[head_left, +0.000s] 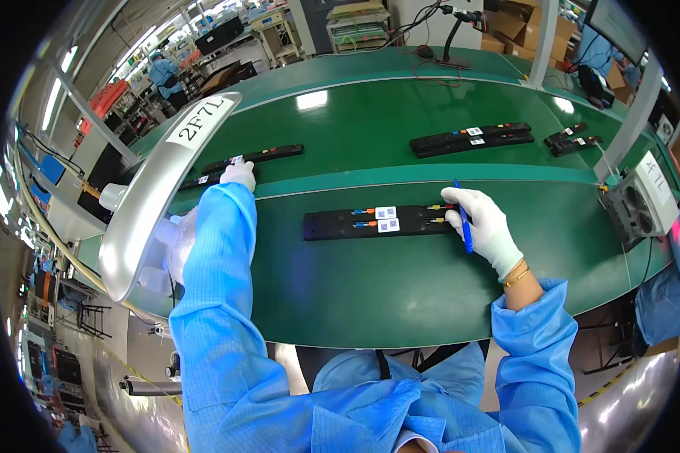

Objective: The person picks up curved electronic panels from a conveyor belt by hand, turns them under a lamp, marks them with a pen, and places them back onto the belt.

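Right hand: my white-gloved right hand (488,225) is half curled, holding a slim blue plastic pen (466,234), finger and thumb at the ends of the pair next to it; whether they press on it I cannot tell
Near pair: two long flat black bars (409,220) lie side by side just left of my right hand, bearing square white printed labels (385,212) and small orange, blue and yellow bits
Left hand: my white-gloved left hand (239,174) reaches out over two more long black bars (276,153); its fingertips are hidden, so I cannot tell how far open it is or whether it has hold of one
Far pair: another set of long black labelled bars (438,145) lies beyond my right hand, with short black labelled pieces (574,145) further right
Surface: glossy green tabletop (355,294) under both hands
Handling: I judge the bars stiff and fairly light, perhaps slippery under gloves; the coloured bits look the most fragile
Hold: I would take a bar by its long plain edges, near the middle, clear of labels and coloured bits
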Available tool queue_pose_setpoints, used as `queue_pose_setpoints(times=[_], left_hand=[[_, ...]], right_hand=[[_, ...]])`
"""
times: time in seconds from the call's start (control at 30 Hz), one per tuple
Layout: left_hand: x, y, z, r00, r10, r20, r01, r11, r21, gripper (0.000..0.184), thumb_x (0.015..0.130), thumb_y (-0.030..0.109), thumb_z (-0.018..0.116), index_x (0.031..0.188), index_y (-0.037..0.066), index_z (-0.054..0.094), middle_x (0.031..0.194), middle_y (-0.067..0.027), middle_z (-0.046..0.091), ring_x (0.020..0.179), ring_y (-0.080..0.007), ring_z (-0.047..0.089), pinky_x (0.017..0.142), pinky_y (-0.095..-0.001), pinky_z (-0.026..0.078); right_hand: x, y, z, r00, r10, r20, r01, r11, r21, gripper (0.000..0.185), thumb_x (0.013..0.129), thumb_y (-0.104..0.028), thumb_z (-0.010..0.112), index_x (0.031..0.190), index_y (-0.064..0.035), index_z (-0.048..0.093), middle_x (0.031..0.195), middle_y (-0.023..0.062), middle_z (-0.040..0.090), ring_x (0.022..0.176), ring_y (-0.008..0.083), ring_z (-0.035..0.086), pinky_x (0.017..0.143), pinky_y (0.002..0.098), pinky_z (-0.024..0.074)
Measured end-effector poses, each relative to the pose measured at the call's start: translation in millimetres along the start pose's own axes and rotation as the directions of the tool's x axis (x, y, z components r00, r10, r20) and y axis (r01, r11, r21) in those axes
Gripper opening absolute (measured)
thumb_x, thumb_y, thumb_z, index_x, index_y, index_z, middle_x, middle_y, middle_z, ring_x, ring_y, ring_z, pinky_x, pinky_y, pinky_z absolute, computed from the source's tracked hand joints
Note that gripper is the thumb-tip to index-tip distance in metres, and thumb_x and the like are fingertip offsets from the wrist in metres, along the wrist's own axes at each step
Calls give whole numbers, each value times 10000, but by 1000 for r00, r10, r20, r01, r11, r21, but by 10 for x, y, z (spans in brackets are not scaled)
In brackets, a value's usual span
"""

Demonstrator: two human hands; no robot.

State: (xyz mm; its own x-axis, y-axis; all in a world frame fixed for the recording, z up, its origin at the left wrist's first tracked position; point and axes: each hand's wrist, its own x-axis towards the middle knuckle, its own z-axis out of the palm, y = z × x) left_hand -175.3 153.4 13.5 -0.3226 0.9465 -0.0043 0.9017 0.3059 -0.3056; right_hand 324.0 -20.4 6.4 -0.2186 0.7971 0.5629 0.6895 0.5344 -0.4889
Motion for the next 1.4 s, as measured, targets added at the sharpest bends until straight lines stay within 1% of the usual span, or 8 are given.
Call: queue_pose_setpoints(times=[0.23,0.43,0.57,0.73,0.87,1.07,1.2,1.4], left_hand=[[-43,103,-160,944,274,-185,-295,950,-100,424,826,35,633,1221,182,677,1191,-136,663,1190,-332,592,1033,-428,474],[-1073,1249,-848,570,579,-582,-788,586,-189,332,842,95,573,1168,125,629,1069,-122,625,1027,-335,629,892,-437,519],[-2069,1914,-1361,339,547,-765,-935,283,-212,349,839,100,564,1185,75,603,1076,-129,617,905,-325,664,764,-431,556],[-2652,2150,-1540,276,595,-755,-905,-103,-413,504,838,100,615,1336,77,543,1373,-185,518,1119,-356,623,938,-399,536],[-2463,1906,-1268,158,508,-847,-978,-37,-205,595,789,87,666,1367,65,526,1415,-233,460,1223,-415,538,1030,-436,472],[-1950,1155,-483,479,175,-860,-784,526,-329,712,810,201,728,1451,63,450,1532,-236,335,1396,-426,341,1156,-473,310],[-1659,818,-77,649,251,-718,-754,87,-651,699,913,432,689,1424,4,478,1364,-207,548,1256,-329,542,1080,-386,411],[-1635,820,32,524,230,-820,-852,159,-499,527,885,352,726,1285,27,614,1124,-138,648,1043,-269,645,935,-341,505]], right_hand=[[27,-12,-5,987,7,-158,15,990,137,337,856,-78,700,1187,-125,659,955,90,672,872,265,650,794,363,534],[13,46,-85,958,226,175,-267,484,834,419,926,-106,681,1331,-85,575,1079,89,662,796,155,607,720,324,530],[20,-158,-74,973,230,20,-151,570,808,530,937,-195,701,1404,-63,489,1245,108,600,957,166,634,841,305,531],[17,64,-27,954,294,-55,-42,315,948,419,987,-250,647,1311,-22,512,1249,90,589,1102,208,638,971,373,540],[8,195,-92,894,434,-112,19,212,977,295,1035,-204,535,1296,-65,537,1210,102,634,1029,198,661,948,406,542],[14,299,-164,921,389,-19,5,36,999,380,1000,-250,555,1341,-84,530,1306,136,614,1095,206,649,946,381,546],[18,248,-154,952,302,49,-49,-7,999,444,978,-267,583,1380,-89,515,1343,154,598,1111,206,648,936,361,562],[27,269,-185,945,319,77,-85,11,996,521,968,-300,599,1425,-86,470,1365,160,582,1133,214,642,958,364,555]])
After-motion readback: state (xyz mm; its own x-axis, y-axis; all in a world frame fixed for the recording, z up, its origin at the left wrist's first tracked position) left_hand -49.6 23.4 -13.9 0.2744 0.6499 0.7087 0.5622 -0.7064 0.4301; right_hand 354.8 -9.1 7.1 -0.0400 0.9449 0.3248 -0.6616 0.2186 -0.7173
